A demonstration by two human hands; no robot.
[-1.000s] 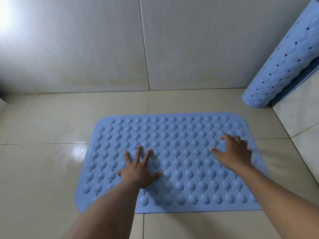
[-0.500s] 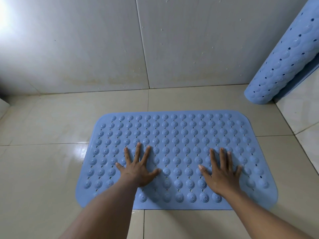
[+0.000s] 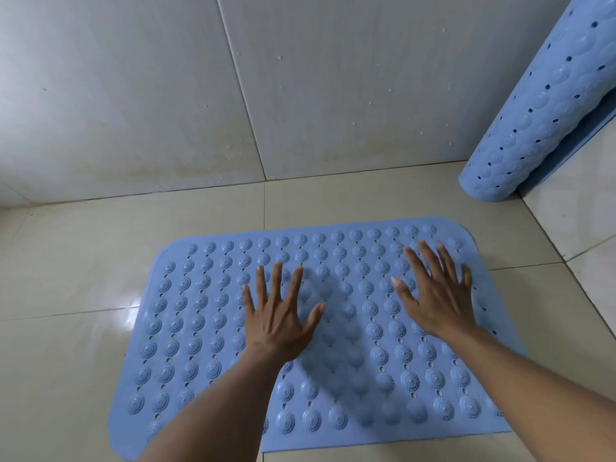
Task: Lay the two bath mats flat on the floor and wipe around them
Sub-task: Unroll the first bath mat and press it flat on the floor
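Nearest to me, both bare forearms are entering from the bottom edge, and the left one is covering the near-left part of the flat bath mat [image 3: 206,315], so I am not seeing that corner fully. Its near edge is getting cut off at the frame bottom. This blue studded mat is lying flat on the cream tiled floor [image 3: 66,271]. My left hand [image 3: 280,321] is resting palm down near the mat's middle, fingers spread wide, gripping nothing. My right hand [image 3: 433,295] is lying flat toward the far-right corner, fingers splayed too, hiding several studs beneath it. A blurred shadow is sitting between the hands, smearing the studs there. Farther off at right, the rolled bath mat [image 3: 536,105] is leaning against the wall [image 3: 133,95], its upper part running out of frame.
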